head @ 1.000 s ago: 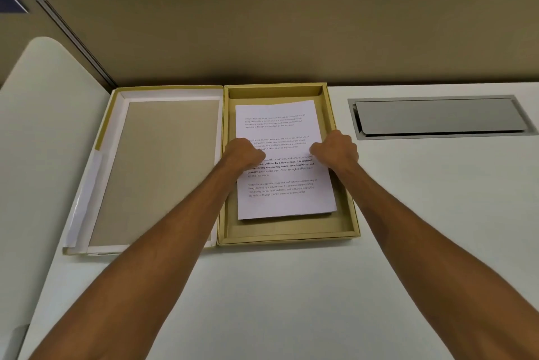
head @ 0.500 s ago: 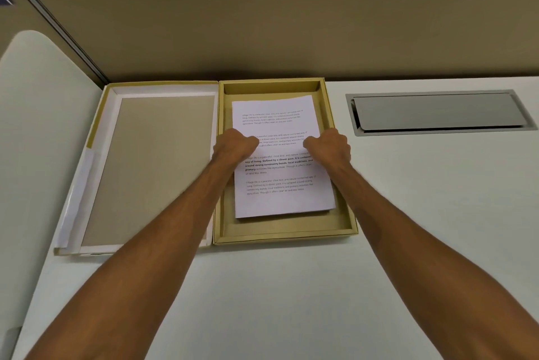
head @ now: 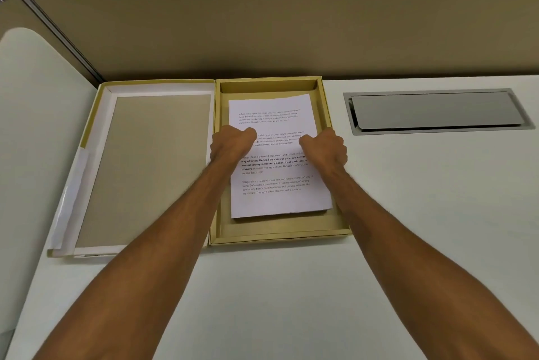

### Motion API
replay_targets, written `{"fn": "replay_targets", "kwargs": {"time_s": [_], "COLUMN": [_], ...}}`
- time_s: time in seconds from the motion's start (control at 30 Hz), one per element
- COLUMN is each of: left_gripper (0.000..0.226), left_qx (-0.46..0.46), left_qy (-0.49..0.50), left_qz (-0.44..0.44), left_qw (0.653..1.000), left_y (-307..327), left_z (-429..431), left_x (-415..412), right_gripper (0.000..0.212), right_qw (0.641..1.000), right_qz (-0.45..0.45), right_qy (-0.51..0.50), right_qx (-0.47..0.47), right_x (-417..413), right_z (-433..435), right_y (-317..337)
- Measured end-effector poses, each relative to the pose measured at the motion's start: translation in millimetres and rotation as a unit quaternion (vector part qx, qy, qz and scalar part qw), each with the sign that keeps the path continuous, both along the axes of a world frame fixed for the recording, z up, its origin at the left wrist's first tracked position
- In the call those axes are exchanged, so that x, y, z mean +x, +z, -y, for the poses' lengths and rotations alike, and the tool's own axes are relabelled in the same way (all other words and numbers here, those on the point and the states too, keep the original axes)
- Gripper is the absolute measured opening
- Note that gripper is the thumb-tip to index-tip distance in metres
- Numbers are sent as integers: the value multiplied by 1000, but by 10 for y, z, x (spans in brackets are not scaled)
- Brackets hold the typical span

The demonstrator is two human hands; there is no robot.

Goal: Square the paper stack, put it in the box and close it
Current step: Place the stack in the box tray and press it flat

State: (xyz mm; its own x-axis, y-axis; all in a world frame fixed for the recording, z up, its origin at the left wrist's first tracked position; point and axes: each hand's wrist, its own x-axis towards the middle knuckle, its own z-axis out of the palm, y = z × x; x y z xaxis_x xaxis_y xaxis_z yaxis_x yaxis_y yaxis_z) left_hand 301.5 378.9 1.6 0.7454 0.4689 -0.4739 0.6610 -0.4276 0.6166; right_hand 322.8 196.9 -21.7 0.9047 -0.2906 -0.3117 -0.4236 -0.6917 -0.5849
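Now your left hand [head: 233,142] and right hand [head: 325,147] curl onto the paper stack's [head: 277,202] side edges inside the box [head: 280,235]; loose sheets slide, so pinch both edges.

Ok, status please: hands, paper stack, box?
Left hand and right hand curled on paper stack edges. Stack inside box, slightly skewed. Lid open alongside, nothing blocking.

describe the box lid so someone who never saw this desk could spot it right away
On the white desk, against the tan partition, lie two shallow trays side by side. The lid is the left one: white-rimmed, holding nothing, while the box holds printed paper.
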Motion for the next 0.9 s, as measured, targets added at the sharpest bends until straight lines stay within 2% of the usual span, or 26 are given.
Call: {"fn": "replay_targets", "kwargs": {"time_s": [0.17, 0.33, 0.37, 0.47, 0.57, 0.7, 0.9], "left_gripper": [21, 22, 37, 104, 141, 154, 151], "left_qx": [-1, -61, -66, -26, 31, 67, 145], "left_qy": [6, -41, -58, -119, -177, -239, -271], "left_qz": [-12, -21, -17, 4, 1, -25, 8], "left_qw": [1000, 997, 996, 993, 984, 968, 951], "left_y": [47, 60, 32, -86, -190, -344, -497], "left_z": [37, 1, -1, 53, 111, 141, 169], "left_x": [-2, 8, -13, -222, -593, -948, -1087], "right_gripper": [35, 26, 28, 36, 46, 54, 59], "right_qw": [1000, 999, 999, 986, 949, 902, 866], "right_qz": [-4, -19, -3, 111, 182, 165, 135], "right_qy": [7, 35, 45, 110, 233, 362, 442], "right_qx": [12, 17, -1, -65, -107, -165, -189], "right_x": [-48, 37, 55, 148, 392, 817, 1226], "right_z": [-88, -18, -13, -45, -93, -243, -554], "right_y": [-27, -11, -11, -28, -65, -102, -155]}}
